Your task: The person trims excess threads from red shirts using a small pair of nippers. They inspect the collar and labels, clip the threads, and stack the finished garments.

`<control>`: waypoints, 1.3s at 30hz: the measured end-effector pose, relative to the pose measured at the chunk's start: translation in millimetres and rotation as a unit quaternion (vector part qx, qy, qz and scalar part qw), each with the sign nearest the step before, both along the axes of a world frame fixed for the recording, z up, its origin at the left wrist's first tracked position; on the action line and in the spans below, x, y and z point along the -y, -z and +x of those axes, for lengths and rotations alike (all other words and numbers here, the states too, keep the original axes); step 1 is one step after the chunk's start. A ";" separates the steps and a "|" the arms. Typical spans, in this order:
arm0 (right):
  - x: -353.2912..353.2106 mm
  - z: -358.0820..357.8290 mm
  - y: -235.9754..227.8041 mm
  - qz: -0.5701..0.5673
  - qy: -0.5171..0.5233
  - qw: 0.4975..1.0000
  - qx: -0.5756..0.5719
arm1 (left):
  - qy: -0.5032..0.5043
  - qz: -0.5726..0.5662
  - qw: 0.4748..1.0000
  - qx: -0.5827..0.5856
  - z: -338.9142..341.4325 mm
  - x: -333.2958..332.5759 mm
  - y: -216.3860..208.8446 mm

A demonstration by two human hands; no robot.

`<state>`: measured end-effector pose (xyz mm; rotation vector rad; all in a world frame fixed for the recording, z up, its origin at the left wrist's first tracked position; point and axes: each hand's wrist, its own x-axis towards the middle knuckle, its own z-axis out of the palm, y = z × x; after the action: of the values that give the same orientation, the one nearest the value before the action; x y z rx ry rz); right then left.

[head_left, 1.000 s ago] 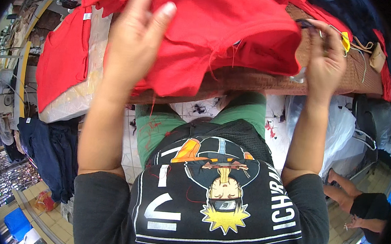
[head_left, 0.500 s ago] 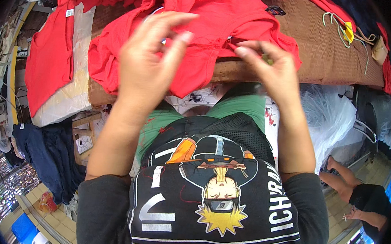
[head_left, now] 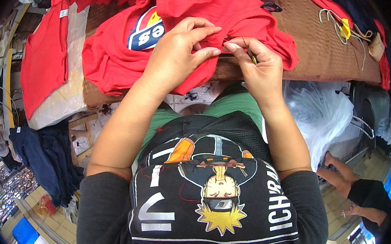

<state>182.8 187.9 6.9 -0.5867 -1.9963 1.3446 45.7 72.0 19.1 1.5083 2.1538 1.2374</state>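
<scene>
A red shirt with a blue, yellow and red print lies bunched over the edge of the padded table before me. My left hand is closed, its thumb and fingers pinching the cloth near an edge or seam. Close to its right, my right hand is closed around small thread snips, of which a thin dark blade and a yellow-green part show. Its thumb and forefinger tips meet at the shirt's edge; whether they also grip cloth or thread there is too small to tell.
The brown padded tabletop holds hangers at right. More red garments lie at left, above hanging navy cloth. Clear plastic bulges beside my right forearm. Another person's bare legs and hand show at the lower right.
Both hands have come down onto the shirt from slightly apart. My left hand, open before, now pinches the cloth, and more of the print shows.
</scene>
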 end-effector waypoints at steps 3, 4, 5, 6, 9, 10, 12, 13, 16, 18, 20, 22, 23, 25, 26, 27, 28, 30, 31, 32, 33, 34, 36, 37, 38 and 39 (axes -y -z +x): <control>-1.2 0.9 -4.0 0.047 -0.001 0.999 0.014 | 0.010 0.096 0.992 -0.086 -3.7 -3.4 7.3; -2.0 1.6 -6.1 0.058 -0.001 0.998 0.023 | 0.011 0.103 0.991 -0.087 -3.6 -4.5 9.1; -2.7 1.8 -8.3 0.068 0.000 0.997 0.032 | 0.011 0.111 0.990 -0.087 -2.9 -5.7 10.6; -3.7 0.8 -10.9 0.090 -0.009 0.996 0.027 | 0.012 0.118 0.989 -0.088 -3.0 -6.7 11.1; -8.1 -1.9 -16.6 0.158 -0.034 0.986 0.028 | 0.055 0.107 0.984 -0.130 -5.8 -9.8 7.4; -9.2 -2.4 -17.6 0.182 -0.041 0.982 0.039 | 0.057 0.100 0.986 -0.123 -6.9 -10.2 7.5; -14.0 -4.9 -19.6 0.205 -0.053 0.976 0.051 | 0.061 0.087 0.989 -0.107 -9.3 -9.6 7.1; -18.3 -6.9 -20.1 0.205 -0.057 0.976 0.055 | 0.062 0.053 0.992 -0.097 -9.8 -8.8 4.9; -25.5 -0.3 -30.3 0.204 -0.070 0.972 0.095 | 0.062 -0.024 0.997 -0.032 -11.9 -8.3 -4.9; -31.7 6.5 -30.3 0.227 -0.079 0.966 0.100 | 0.060 -0.045 0.996 0.055 -14.6 -9.0 -7.5; -32.4 14.9 -38.5 0.234 -0.111 0.959 0.116 | 0.063 -0.049 0.995 0.060 -15.4 -9.0 -11.9; -32.2 20.6 -42.2 0.230 -0.142 0.954 0.129 | 0.069 -0.055 0.994 0.064 -15.6 -9.0 -14.5; -31.7 20.7 -41.4 0.230 -0.142 0.954 0.126 | 0.065 -0.057 0.994 0.068 -15.6 -9.1 -13.9; -29.4 19.8 -37.4 0.230 -0.142 0.955 0.118 | 0.059 -0.062 0.994 0.074 -16.1 -9.7 -13.0; -28.6 18.9 -35.3 0.232 -0.140 0.956 0.117 | 0.058 -0.061 0.994 0.077 -15.8 -9.7 -13.4; -28.1 17.4 -32.9 0.233 -0.138 0.956 0.116 | 0.058 -0.059 0.993 0.079 -15.2 -9.4 -14.0; -27.7 15.4 -30.8 0.234 -0.137 0.956 0.114 | 0.056 -0.058 0.993 0.081 -15.1 -8.9 -14.4; -27.1 11.7 -27.9 0.231 -0.141 0.957 0.106 | 0.057 -0.062 0.993 0.077 -14.8 -8.6 -14.7; -26.4 10.0 -27.2 0.230 -0.144 0.957 0.103 | 0.058 -0.064 0.993 0.076 -14.9 -8.4 -14.8; -24.9 8.4 -27.0 0.231 -0.144 0.957 0.099 | 0.057 -0.067 0.993 0.075 -15.1 -8.1 -15.3; -23.4 6.9 -26.9 0.232 -0.144 0.957 0.096 | 0.056 -0.070 0.993 0.075 -15.4 -7.9 -16.0; -22.6 6.6 -27.3 0.234 -0.144 0.957 0.092 | 0.055 -0.073 0.993 0.074 -15.1 -7.7 -16.9; -23.3 6.6 -27.0 0.248 -0.149 0.952 0.097 | 0.057 -0.066 0.993 0.080 -14.4 -7.8 -16.8; -23.6 6.3 -26.6 0.255 -0.152 0.950 0.100 | 0.058 -0.063 0.993 0.084 -14.4 -7.8 -16.3; -23.5 6.4 -27.5 0.262 -0.150 0.948 0.105 | 0.057 -0.064 0.993 0.084 -14.4 -7.7 -16.4; -23.3 6.5 -29.2 0.269 -0.149 0.945 0.110 | 0.056 -0.064 0.993 0.084 -14.4 -7.6 -16.8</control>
<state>189.3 211.2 36.2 -0.1866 -2.5796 0.8466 31.3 79.6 35.9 1.3991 1.9739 1.1229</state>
